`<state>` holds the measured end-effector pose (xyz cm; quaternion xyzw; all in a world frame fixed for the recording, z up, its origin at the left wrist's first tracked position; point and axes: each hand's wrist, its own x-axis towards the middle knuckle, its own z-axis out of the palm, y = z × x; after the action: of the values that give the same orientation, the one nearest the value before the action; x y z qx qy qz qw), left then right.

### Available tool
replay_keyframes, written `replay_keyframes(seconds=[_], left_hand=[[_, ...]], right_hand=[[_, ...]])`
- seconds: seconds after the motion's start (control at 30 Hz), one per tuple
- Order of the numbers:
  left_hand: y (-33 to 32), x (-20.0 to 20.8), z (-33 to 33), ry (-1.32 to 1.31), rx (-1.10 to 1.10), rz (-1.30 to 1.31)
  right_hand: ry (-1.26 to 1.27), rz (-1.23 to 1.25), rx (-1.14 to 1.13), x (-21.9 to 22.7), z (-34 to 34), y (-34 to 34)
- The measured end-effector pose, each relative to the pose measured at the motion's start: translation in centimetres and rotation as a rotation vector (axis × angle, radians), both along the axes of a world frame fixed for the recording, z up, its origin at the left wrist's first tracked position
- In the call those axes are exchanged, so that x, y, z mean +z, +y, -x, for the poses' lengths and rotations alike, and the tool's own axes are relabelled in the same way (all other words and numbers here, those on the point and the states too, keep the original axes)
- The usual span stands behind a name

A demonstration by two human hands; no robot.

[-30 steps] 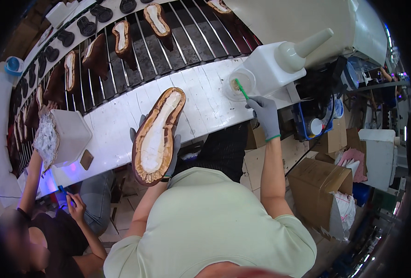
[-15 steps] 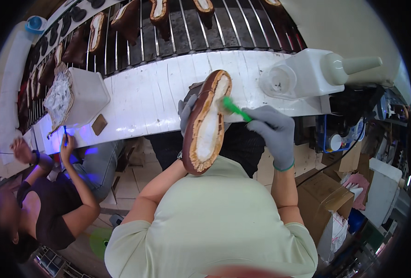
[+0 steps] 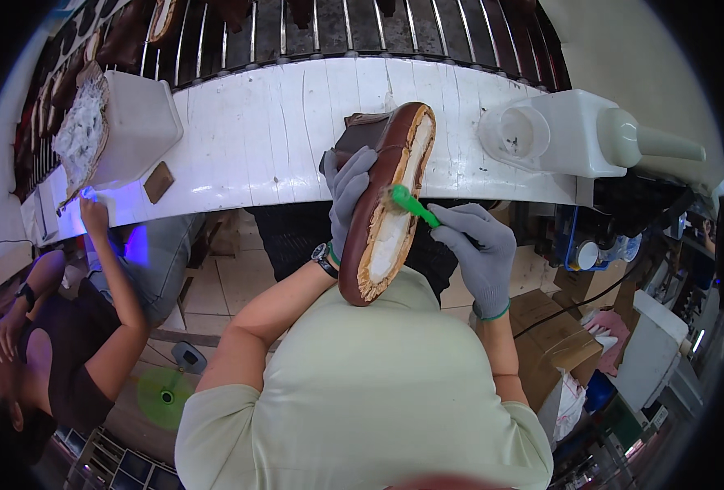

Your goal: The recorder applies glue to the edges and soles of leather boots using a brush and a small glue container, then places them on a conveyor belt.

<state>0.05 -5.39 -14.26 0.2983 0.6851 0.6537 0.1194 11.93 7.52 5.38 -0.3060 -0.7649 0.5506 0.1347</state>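
Note:
In my gloved left hand [image 3: 348, 192] is a dark brown leather boot [image 3: 367, 214], without an outsole, tilted so its underside faces up and to the right. That underside has a white middle and a rough tan edge. The fingers wrap around the boot's left side, and its dark shaft sticks out beyond them over the table. My gloved right hand [image 3: 478, 249] pinches the green handle of a small brush [image 3: 416, 207]. The bristles touch the boot's underside along its left edge, about midway down its length.
The white table [image 3: 256, 139] borders a roller rack [image 3: 342, 28] holding more boots. A white jug [image 3: 570, 131] with a clear cup [image 3: 524, 135] stands right; a white container [image 3: 137, 122] stands left. A co-worker's arm [image 3: 113, 269] reaches the table. Cardboard boxes [image 3: 546, 327] sit lower right.
The boot has rolled so more of its brown side shows, and my left fingers are now in view on it. The brush has gone from the underside's right part to its left edge.

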Motion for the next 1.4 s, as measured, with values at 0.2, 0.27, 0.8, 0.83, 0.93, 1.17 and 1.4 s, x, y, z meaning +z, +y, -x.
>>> replay_keyframes(seconds=[0.2, 0.27, 0.8, 0.83, 0.93, 1.17, 1.4], left_hand=[[0.5, -0.1, 0.0, 0.247, 0.064, -0.076], [0.9, 0.8, 0.2, 0.349, 0.092, -0.118], [1.9, 5.9, 1.3, 0.578, 0.11, -0.195], [1.8, 5.8, 1.5, 0.6, 0.115, -0.184], [1.8, 5.6, 1.6, 0.638, 0.111, -0.169], [1.8, 6.4, 1.2, 0.558, 0.095, -0.188], [2.1, 7.1, 1.2, 0.541, 0.119, -0.266]], right_hand=[[-0.03, 0.022, -0.107, -1.5, 0.6, 0.9], [-0.031, 0.013, -0.148, -2.2, 1.2, 1.4], [-0.123, -0.049, -0.145, -4.3, 2.9, 6.5], [-0.184, -0.003, -0.095, -3.4, 2.2, 6.3], [-0.133, 0.077, -0.012, -2.1, 1.1, 5.4], [-0.157, -0.118, -0.212, -5.5, 4.5, 8.1], [-0.129, 0.036, -0.049, -2.8, 2.6, 6.4]])
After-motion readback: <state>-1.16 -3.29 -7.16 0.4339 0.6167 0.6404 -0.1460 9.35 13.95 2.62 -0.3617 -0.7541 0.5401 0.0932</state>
